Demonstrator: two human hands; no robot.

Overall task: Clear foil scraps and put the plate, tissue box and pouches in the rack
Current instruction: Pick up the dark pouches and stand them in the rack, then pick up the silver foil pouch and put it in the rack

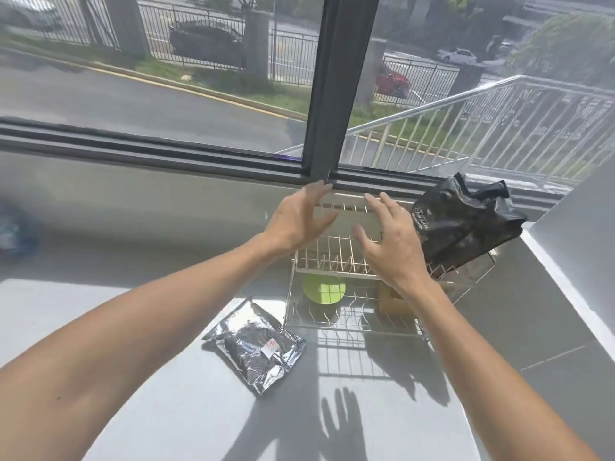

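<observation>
A two-tier wire rack [336,322] stands on the grey counter below the window. A green plate [323,289] lies on its lower tier, beside a brown tissue box [390,302] partly hidden by my right forearm. A black pouch [466,224] rests on the rack's upper right end. A silver foil pouch [258,346] lies flat on the counter just left of the rack's front. My left hand [298,219] and my right hand [391,242] hover over the rack's upper tier, fingers spread, holding nothing.
The dark window frame [332,94] and sill run right behind the rack. A white wall [579,227] closes the right side. A blurred blue object [13,232] sits at the far left of the counter [166,377].
</observation>
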